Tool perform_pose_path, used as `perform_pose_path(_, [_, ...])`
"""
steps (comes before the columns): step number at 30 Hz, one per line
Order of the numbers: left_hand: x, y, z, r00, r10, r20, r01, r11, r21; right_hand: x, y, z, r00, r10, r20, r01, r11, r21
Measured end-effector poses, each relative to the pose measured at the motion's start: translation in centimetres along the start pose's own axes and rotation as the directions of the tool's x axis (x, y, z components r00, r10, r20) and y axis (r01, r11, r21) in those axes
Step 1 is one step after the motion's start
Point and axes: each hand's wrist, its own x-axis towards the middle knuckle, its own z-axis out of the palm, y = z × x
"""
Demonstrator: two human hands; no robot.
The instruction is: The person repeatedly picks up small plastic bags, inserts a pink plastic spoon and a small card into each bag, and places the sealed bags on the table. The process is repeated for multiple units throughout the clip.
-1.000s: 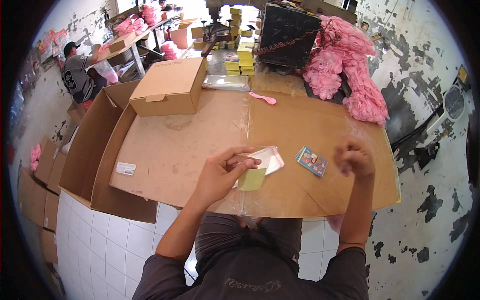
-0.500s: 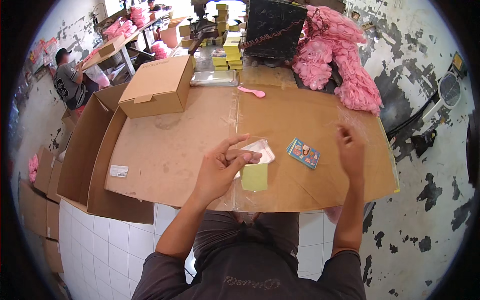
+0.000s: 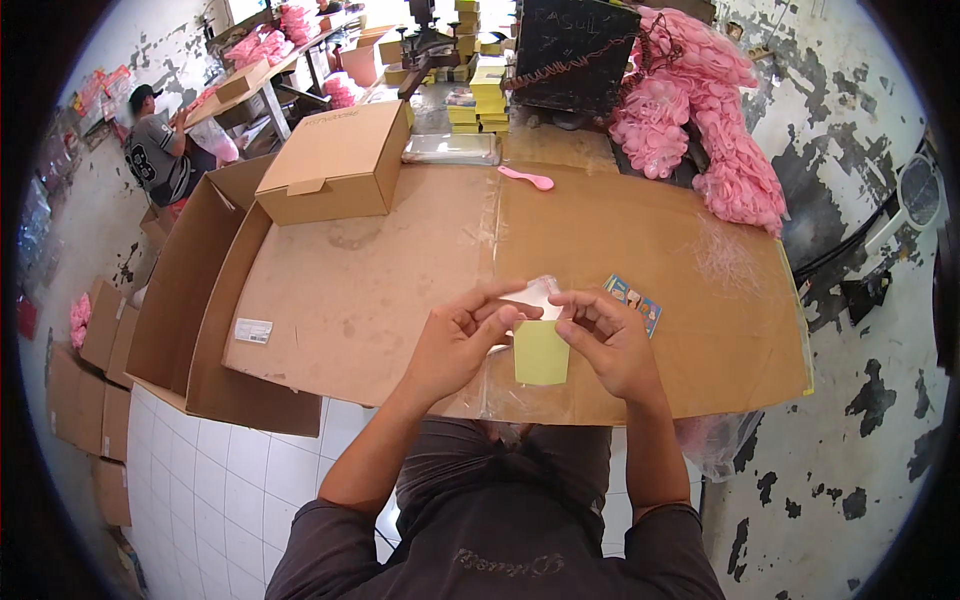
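Note:
A small yellow-green card (image 3: 541,354) is between my two hands, over the near middle of the cardboard-covered table. My left hand (image 3: 462,338) is closed with thumb and fingertips at the card's upper left corner. At the upper right corner, my right hand (image 3: 612,345) pinches with thumb and forefinger. Just beyond the card are clear plastic sleeves (image 3: 541,290), partly hidden by my fingers. A small stack of blue printed cards (image 3: 640,302) lies behind my right hand, which covers part of it.
A closed cardboard box (image 3: 335,165) stands at the back left, beside a long open carton (image 3: 190,300). A pink spoon (image 3: 527,178) and a clear plastic case (image 3: 452,149) lie farther back. Pink spoon bundles (image 3: 720,120) pile up at right. A person (image 3: 155,150) sits far left.
My right hand has come in from the right to the card's upper right corner. My left hand stays at the upper left. The whole view has shifted slightly.

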Motion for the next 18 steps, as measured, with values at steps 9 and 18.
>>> perform_pose_path(9, [-0.6, -2.2, -0.6, 0.999, 0.042, -0.033, -0.037, 0.988, 0.149, 0.0, 1.0, -0.9, 0.996, 0.085, -0.017, -0.085, 0.996, -0.012])
perform_pose_path(18, [-1.4, -1.0, -2.0, 0.999, 0.037, 0.036, -0.043, 0.978, 0.203, 0.5, 0.1, -1.8, 0.996, -0.044, 0.078, 0.052, 0.992, -0.114])
